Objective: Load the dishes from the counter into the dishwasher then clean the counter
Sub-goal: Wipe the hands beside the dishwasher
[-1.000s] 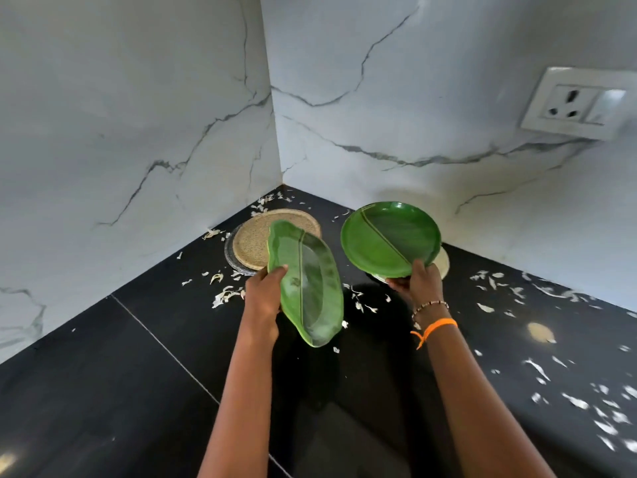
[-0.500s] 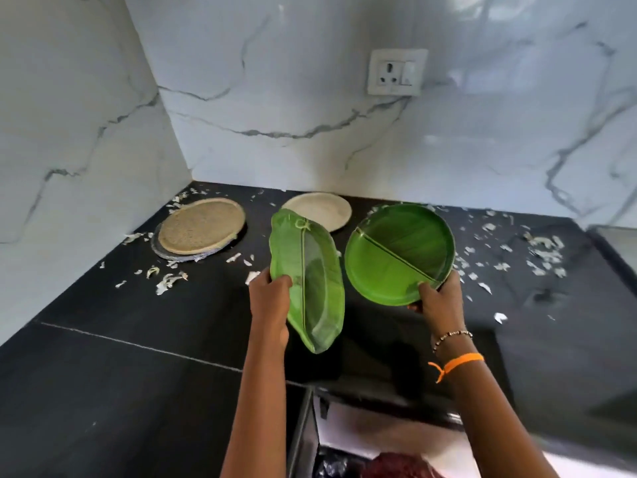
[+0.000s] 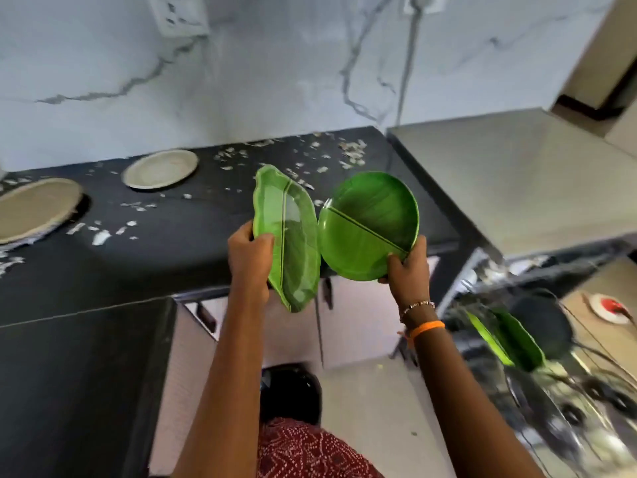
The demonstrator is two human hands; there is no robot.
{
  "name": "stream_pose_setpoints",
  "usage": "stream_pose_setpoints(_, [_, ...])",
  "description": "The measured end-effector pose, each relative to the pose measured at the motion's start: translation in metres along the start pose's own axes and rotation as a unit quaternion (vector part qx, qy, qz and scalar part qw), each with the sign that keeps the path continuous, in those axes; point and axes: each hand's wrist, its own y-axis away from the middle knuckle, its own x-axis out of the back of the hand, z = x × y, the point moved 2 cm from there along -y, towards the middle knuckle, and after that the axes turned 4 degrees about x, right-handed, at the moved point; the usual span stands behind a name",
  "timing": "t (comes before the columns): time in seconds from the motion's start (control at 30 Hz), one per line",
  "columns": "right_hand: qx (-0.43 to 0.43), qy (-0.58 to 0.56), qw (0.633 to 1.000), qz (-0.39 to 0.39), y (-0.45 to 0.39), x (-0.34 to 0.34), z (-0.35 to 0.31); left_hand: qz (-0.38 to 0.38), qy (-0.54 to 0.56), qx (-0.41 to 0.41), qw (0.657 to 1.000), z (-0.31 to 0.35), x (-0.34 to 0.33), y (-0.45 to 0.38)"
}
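Observation:
My left hand [image 3: 250, 258] grips the near edge of a green leaf-shaped plate [image 3: 293, 232], held tilted above the edge of the black counter [image 3: 165, 243]. My right hand [image 3: 406, 262] holds a round green plate [image 3: 368, 224] by its lower rim, right beside the leaf plate. On the counter behind lie a pale round plate [image 3: 160, 169] and a woven mat on a disc [image 3: 32, 208]. At the lower right the open dishwasher rack [image 3: 565, 384] carries green plates [image 3: 506, 336] and a dark pan.
White scraps [image 3: 100, 236] are strewn over the counter, thick near the back wall. A steel appliance top [image 3: 517, 174] stands to the right of the counter. Cabinet doors [image 3: 348, 322] and a black object [image 3: 291, 391] on the floor are below my arms.
Both plates have moved right and toward me, off the counter's corner to its front edge. The view has swung right, bringing the dishwasher rack into sight.

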Motion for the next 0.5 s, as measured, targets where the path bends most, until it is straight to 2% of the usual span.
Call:
stream_pose_setpoints(0.1, [-0.005, 0.041, 0.998, 0.044, 0.031, 0.088, 0.023, -0.057, -0.025, -0.005, 0.998, -0.025, -0.051, 0.064])
stream_pose_setpoints(0.27, [-0.07, 0.111, 0.986, 0.103, 0.079, 0.207, 0.08, -0.169, -0.115, -0.023, 0.979, -0.06, -0.129, 0.155])
stream_pose_setpoints(0.5, [-0.194, 0.234, 0.943, 0.132, 0.102, 0.301, 0.144, -0.278, -0.252, -0.014, 0.927, -0.111, -0.22, 0.226])
